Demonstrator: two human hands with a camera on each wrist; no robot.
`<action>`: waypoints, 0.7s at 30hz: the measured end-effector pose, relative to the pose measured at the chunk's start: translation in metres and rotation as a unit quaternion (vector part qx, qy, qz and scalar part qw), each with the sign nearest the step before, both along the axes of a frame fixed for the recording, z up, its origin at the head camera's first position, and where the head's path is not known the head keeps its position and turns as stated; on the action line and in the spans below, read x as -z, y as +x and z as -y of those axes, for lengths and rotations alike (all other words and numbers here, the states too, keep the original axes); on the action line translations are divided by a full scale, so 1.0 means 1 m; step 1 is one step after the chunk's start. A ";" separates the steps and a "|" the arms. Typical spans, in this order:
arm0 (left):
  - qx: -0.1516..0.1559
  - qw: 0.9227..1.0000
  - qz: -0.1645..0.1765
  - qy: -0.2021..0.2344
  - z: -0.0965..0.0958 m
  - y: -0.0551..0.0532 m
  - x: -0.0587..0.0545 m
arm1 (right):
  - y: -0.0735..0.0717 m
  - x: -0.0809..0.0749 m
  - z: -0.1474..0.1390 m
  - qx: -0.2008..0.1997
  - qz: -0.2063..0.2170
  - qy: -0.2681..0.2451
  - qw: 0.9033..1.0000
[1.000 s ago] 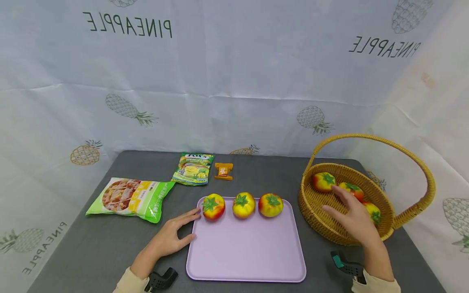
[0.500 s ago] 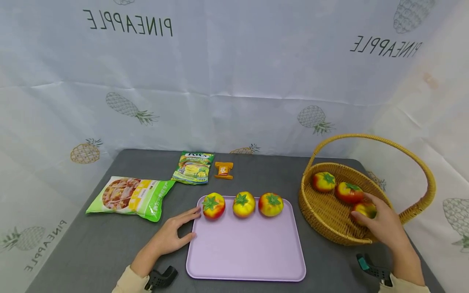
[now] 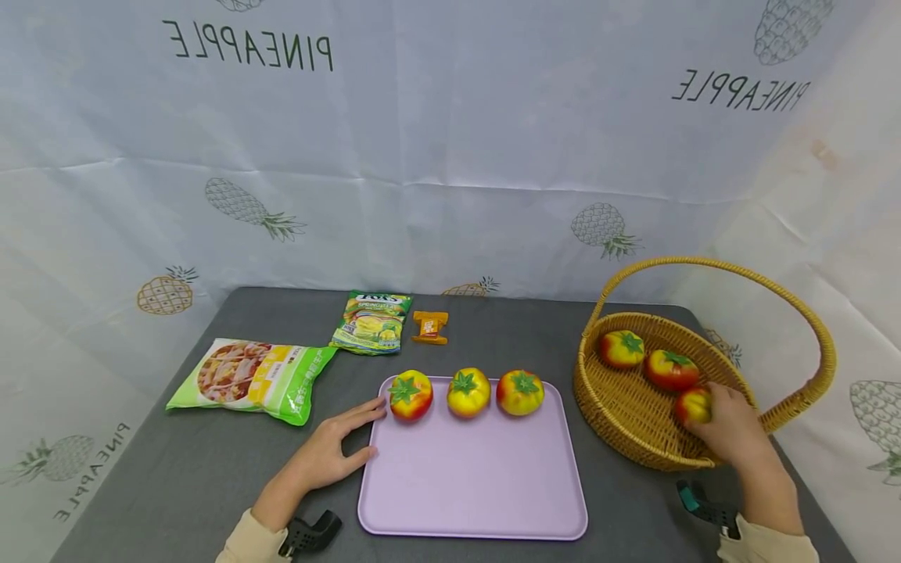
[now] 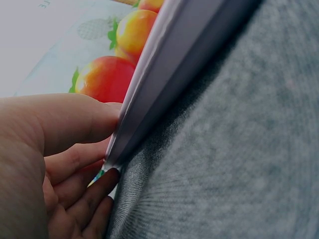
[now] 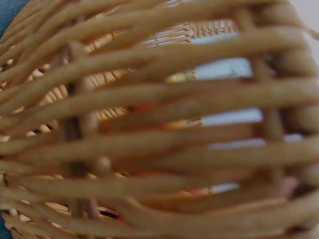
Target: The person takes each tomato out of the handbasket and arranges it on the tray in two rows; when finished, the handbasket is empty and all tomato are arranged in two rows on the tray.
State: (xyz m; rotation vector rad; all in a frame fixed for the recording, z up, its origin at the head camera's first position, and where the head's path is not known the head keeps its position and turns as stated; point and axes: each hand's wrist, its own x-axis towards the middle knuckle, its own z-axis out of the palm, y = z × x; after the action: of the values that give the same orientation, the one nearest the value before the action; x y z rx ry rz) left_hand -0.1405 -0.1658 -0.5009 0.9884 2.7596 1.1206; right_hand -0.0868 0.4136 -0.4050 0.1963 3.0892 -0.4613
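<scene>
Head view: right hand (image 3: 735,428), a second ago hovering over the wicker basket (image 3: 637,418), now curled round a fruit (image 3: 693,406) inside it. Held fruit mottled red and yellow, partly covered by the hand; two similar fruits lie beyond that hand. Left hand (image 3: 338,450) unmoved, relaxed, fingers spread at the lilac tray (image 3: 472,477). Left wrist view: thumb touching the tray's rim. Right wrist view: basket weave hides the grip; red patches show through gaps.
</scene>
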 end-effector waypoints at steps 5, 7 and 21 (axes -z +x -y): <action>0.000 1.000 -0.003 -0.002 0.000 0.000 0.000 | -0.001 0.003 0.002 0.010 -0.005 0.015 1.000; 0.000 1.000 -0.003 -0.002 -0.001 0.000 0.000 | -0.001 0.003 0.003 0.017 -0.006 0.021 1.000; -0.002 1.000 -0.002 -0.001 0.000 0.001 0.000 | 0.006 -0.005 0.016 0.036 0.020 0.014 0.999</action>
State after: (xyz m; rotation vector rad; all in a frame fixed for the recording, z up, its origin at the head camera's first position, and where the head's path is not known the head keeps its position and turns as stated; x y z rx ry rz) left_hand -0.1397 -0.1655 -0.5005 0.9873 2.7654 1.1180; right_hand -0.0810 0.3977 -0.4004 0.3148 3.0596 -0.4119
